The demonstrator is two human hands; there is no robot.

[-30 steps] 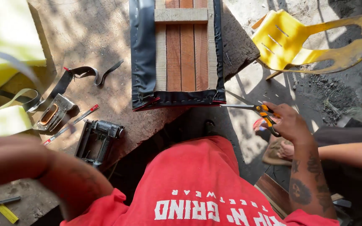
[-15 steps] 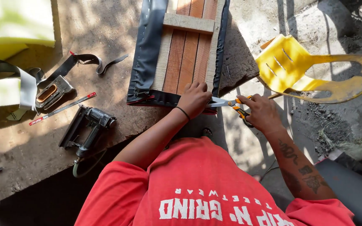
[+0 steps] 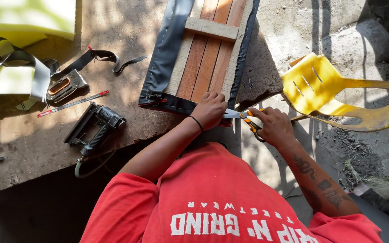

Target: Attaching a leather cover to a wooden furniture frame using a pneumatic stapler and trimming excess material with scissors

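Note:
A wooden slat panel (image 3: 208, 58) lies on the worn workbench (image 3: 127, 31), wrapped along its sides and near edge in black fabric (image 3: 165, 54). My left hand (image 3: 210, 110) grips the fabric at the panel's near right corner, fingers curled over the edge. My right hand (image 3: 273, 126) is just right of it, closed on orange-handled scissors (image 3: 244, 116). The blades point left and meet the fabric beside my left fingers.
A black pneumatic stapler (image 3: 97, 128) with a hose lies left of the panel, beside a hand stapler (image 3: 66, 85), a thin red-tipped blade (image 3: 73, 103), black and grey straps (image 3: 32, 67) and yellow foam (image 3: 23, 20). A broken yellow plastic chair (image 3: 334, 90) lies on the ground at right.
My left hand has swung in from the lower left and now grips the panel's near edge. My right hand has brought the scissors left up to the fabric corner.

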